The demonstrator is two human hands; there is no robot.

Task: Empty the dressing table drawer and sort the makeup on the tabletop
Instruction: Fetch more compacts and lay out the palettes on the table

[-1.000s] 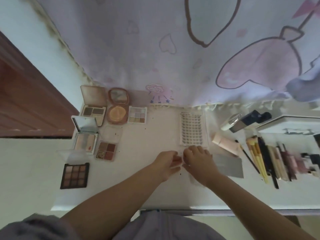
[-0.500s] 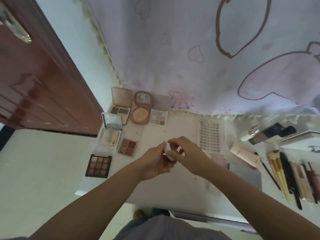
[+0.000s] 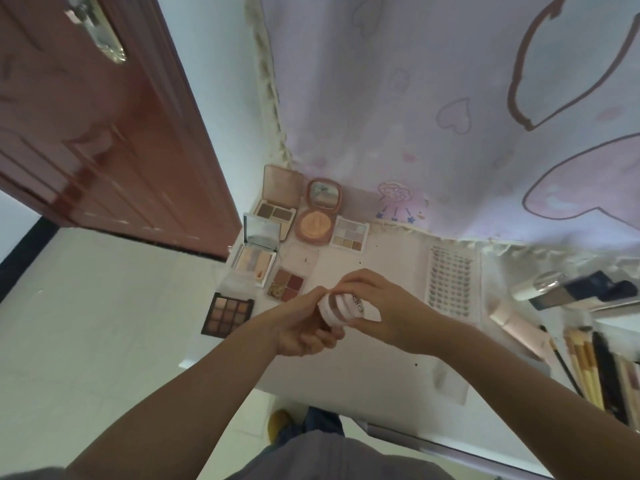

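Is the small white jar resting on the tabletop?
No, both hands, left and right, hold the jar above the tabletop.

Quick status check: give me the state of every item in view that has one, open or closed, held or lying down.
Small white jar: held above the table, left hand and right hand both in a grip on it.
Brown two-pan compact: lid open.
Round compact: open, mirror up.
White mirrored palette: open.
Dark nine-pan palette: open, flat.
Lash tray: flat.
Brushes: lying side by side.
Door: open.
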